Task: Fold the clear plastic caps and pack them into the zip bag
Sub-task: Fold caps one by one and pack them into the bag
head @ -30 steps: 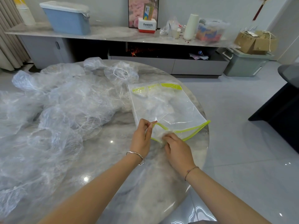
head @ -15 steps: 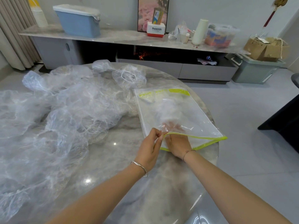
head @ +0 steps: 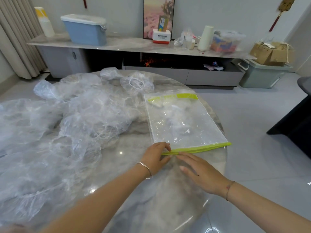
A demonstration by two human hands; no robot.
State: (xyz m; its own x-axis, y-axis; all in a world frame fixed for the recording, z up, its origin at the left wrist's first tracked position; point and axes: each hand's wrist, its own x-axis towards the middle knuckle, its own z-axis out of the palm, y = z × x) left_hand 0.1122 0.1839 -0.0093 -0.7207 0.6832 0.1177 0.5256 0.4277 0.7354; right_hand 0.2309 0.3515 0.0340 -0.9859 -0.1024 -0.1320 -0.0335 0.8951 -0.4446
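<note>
On the round marble table (head: pixel 134 190), the zip bag (head: pixel 198 115) now lies flat with its mouth lowered; half a second ago the mouth was held open and lifted. The right hand (head: pixel 200 172), then pushed into the mouth, has come out. The left hand (head: pixel 155 156) has stayed at the left end of the mouth.

Contents: the zip bag holds folded caps (head: pixel 178 125), visible as a pale crumpled mass through the clear wall. How many cannot be told. Loose caps (head: pixel 67 132) lie heaped over the left half of the table, beside the bag.

Position relative to fingers: the green strip (head: pixel 202 147) along the bag's near edge runs between the left hand's curled fingers and thumb, which pinch its left end. The right hand lies flat, fingers straight and slightly spread, with the foremost fingertip at the strip. The folded caps sit beyond the strip, apart from both hands.
</note>
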